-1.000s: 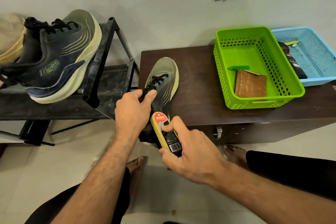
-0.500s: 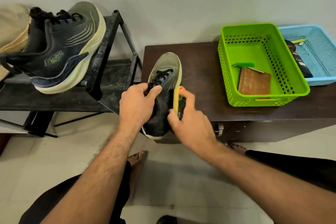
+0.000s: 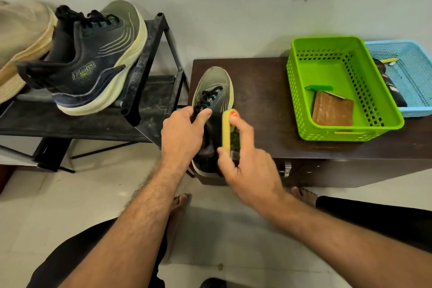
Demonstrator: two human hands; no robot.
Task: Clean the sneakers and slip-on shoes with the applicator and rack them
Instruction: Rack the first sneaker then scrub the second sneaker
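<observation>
Head view gives me the left hand (image 3: 181, 134) gripping the laced collar of a dark mesh sneaker (image 3: 214, 98) on the brown cabinet (image 3: 261, 110), hiding its heel. My right hand (image 3: 243, 159), slightly blurred, clasps the yellow polish applicator (image 3: 228, 128) against the sneaker's side. Its mate (image 3: 93, 61) sits tilted on the black metal rack (image 3: 149, 58).

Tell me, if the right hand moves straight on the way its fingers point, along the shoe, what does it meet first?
Probably nothing soon. The right hand holds the applicator against the sneaker side, pointing toward the toe. Beyond lies bare table, then the wall. Depth is uncertain.
</observation>
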